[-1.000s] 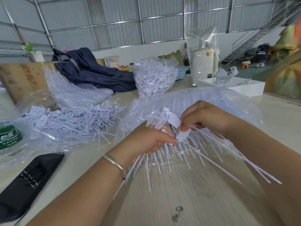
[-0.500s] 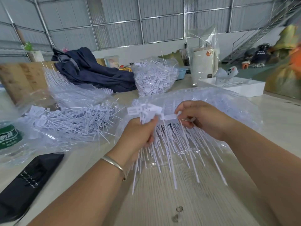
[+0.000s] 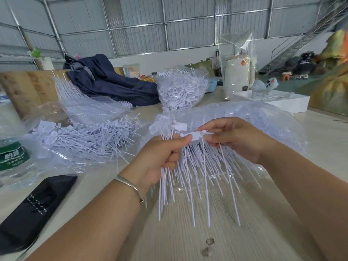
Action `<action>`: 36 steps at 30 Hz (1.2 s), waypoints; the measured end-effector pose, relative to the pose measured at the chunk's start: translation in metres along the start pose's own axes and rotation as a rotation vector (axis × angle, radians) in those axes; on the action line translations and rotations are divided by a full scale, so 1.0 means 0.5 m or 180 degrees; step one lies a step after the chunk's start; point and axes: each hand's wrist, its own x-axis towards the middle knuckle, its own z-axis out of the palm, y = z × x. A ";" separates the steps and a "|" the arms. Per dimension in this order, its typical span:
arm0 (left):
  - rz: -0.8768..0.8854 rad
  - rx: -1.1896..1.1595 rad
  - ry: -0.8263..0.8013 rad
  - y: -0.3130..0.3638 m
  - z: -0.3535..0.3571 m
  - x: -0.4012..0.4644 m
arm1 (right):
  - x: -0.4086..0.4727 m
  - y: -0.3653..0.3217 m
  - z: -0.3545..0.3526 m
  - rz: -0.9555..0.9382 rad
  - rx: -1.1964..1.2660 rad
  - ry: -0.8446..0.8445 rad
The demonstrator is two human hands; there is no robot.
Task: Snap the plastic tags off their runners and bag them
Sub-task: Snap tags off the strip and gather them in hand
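A runner of white plastic tags [image 3: 195,162] hangs over the table between my hands, its long thin tails pointing down toward me. My left hand [image 3: 160,161] grips a bunch of tags that stick up above its fingers, thumb pressed on the flat tag head [image 3: 194,136]. My right hand [image 3: 237,136] pinches the runner's right end. Behind my hands lies a clear bag [image 3: 263,117] of tags. A loose heap of tags [image 3: 90,132] lies on clear plastic to the left.
A full bag of tags [image 3: 180,91] stands at the back centre beside a dark blue jacket [image 3: 111,81]. A water bottle [image 3: 11,155] and a black pouch [image 3: 32,210] lie at the left. A white tray [image 3: 293,102] and a wrapped white canister [image 3: 237,74] stand at the back right.
Both hands lifted the runner up and away from me, then spread slightly. My left hand turned thumb-up with a bunch of tags; the tails now hang straighter.
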 end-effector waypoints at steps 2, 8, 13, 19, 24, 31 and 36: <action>-0.0034 -0.0239 -0.0209 0.006 -0.003 -0.002 | 0.000 -0.002 -0.004 0.0027 0.0209 -0.0013; -0.0177 -0.1067 -0.0774 -0.001 0.013 -0.008 | -0.002 -0.006 0.011 -0.0017 0.0470 -0.0195; -0.0437 -0.1769 -0.1061 -0.029 0.054 -0.005 | 0.005 0.008 0.044 0.0141 0.1154 -0.0072; -0.0230 -0.1457 -0.0933 -0.021 0.031 -0.003 | 0.004 -0.004 0.039 0.0051 0.0850 0.0005; -0.0015 -0.0705 -0.0201 -0.018 0.015 0.005 | 0.001 -0.003 0.021 -0.0247 -0.0557 0.0702; 0.0191 0.0231 -0.0080 -0.018 0.027 -0.004 | 0.006 -0.009 0.029 -0.0425 -0.1694 0.0650; 0.0229 0.0729 0.0075 -0.015 0.024 -0.004 | 0.002 -0.018 0.026 -0.0348 -0.1720 0.0516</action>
